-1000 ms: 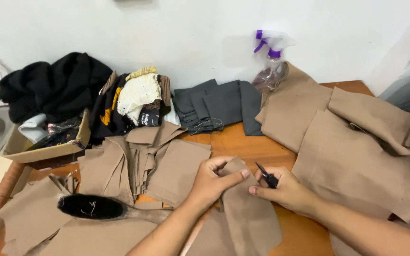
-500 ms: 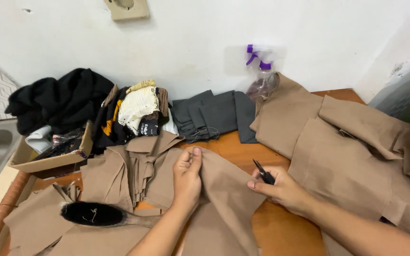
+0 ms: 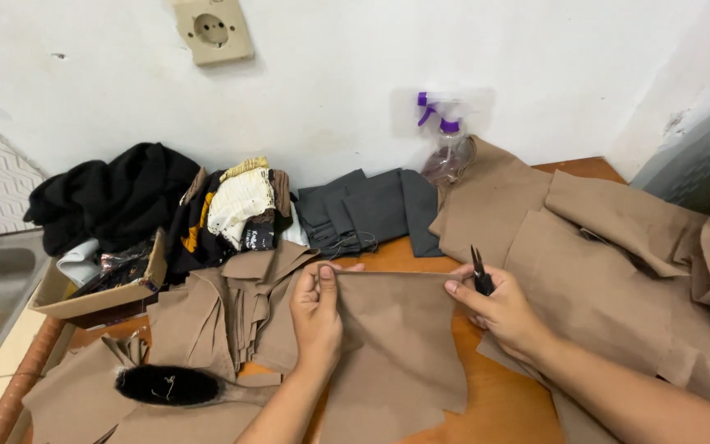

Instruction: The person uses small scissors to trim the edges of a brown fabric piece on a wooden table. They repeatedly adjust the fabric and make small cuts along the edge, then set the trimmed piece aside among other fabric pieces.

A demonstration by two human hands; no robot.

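Observation:
My left hand [image 3: 316,316] pinches the top left corner of a brown fabric piece [image 3: 396,345] that lies over the wooden table [image 3: 503,407]. My right hand [image 3: 499,311] holds the same top edge at its right end and also grips small black thread snips [image 3: 481,273], tips pointing up. The fabric's top edge is stretched straight between both hands. More brown cut pieces [image 3: 232,316] are stacked to the left of my left hand.
A large brown garment [image 3: 618,247] covers the table's right side. Folded grey cloth [image 3: 367,210], a purple-topped spray bottle [image 3: 445,148], mixed fabrics [image 3: 240,205] and black cloth [image 3: 112,193] line the wall. A cardboard box [image 3: 100,292] and black brush [image 3: 170,385] sit left.
My left hand has moved from lying flat on the brown piece to pinching its top corner. My right hand has shifted left onto the same edge, which is now pulled taut.

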